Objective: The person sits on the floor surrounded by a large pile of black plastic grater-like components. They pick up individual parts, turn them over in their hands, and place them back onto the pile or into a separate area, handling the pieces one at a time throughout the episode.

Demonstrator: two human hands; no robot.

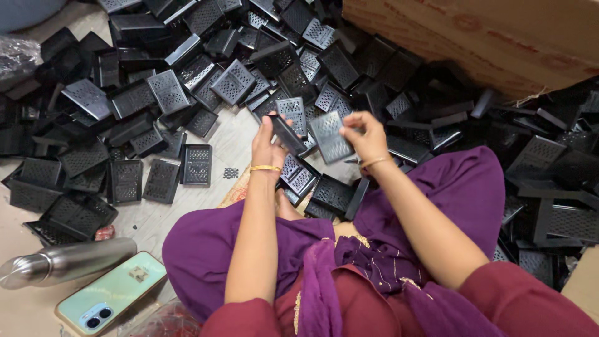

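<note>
While both hands were raised over the lap, the left hand (267, 146) pinched a narrow black plastic piece (287, 133) between thumb and closed fingers, held tilted; the right hand (364, 134) gripped a black perforated grille plate (330, 136) by its right edge, fingertips closed on it. Piece and plate sat just beside each other, edges near or touching; contact could not be told.

- Gold bangle (266, 168) on left wrist; thin bangle (374, 161) on right wrist.
- Below the hands: more black grille plates (334, 195) resting on the purple garment (449, 187) across the lap.
- Surrounding floor: large heap of black grille plates and frames (187, 81), scattered flat and on edge, reaching left, ahead and right.
- Upper right: brown cardboard box (474, 37), red printing on its side, torn lower edge, overhanging the heap.
- Lower left: steel bottle (65, 261) lying on its side; beside it a pale green phone (112, 292), back up.
- Upper left corner: crumpled clear plastic bag (15, 56).
</note>
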